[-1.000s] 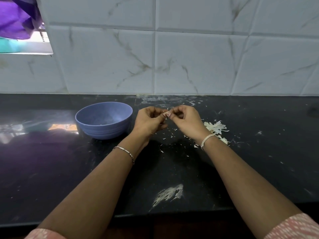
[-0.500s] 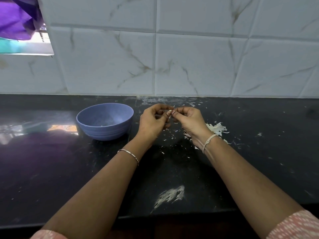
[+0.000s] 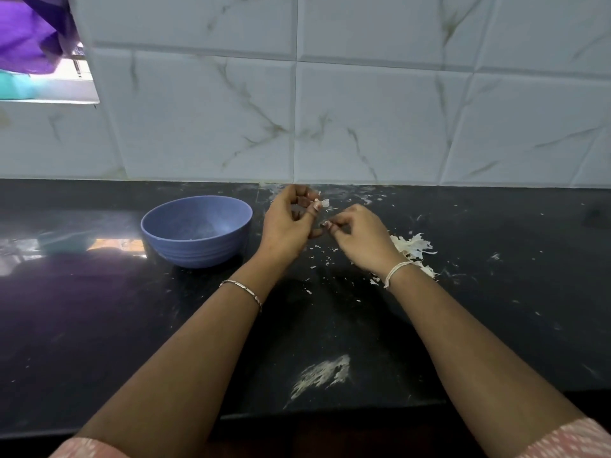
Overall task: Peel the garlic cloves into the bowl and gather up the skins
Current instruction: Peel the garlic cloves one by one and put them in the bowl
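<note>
A: Far left, top corner: purple cloth (image 3: 23, 31) hanging at a window opening in the white marble-veined wall tiles (image 3: 380, 120). Below it, the black polished stone counter (image 3: 99, 325).

B: Bowl?

A: Round blue plastic bowl (image 3: 196, 231), upright on the counter. It is left of both hands, near the left one, not touching. Pale flecks inside; contents too faint to tell.

B: Left hand?

A: Left hand (image 3: 287, 223) is raised above the counter, fingers curled. Thumb and fingertips pinch a small pale garlic clove (image 3: 319, 203), a flap of skin sticking out rightward. Thin metal bracelet (image 3: 243, 289) on that wrist. Nearer the front edge, a white powdery smear (image 3: 322, 375).

B: Right hand?

A: Right hand (image 3: 358, 238) is just beside the left and lower, with a small gap between them. Fingers curled, thumb tip against forefinger. Whether a shred sits in that pinch, cannot tell. White thread band (image 3: 396, 271) on the wrist.

B: Skins?

A: Heap of white papery garlic skins (image 3: 413, 247) on the counter, right of the right hand. Small scraps lie scattered under both hands.
</note>
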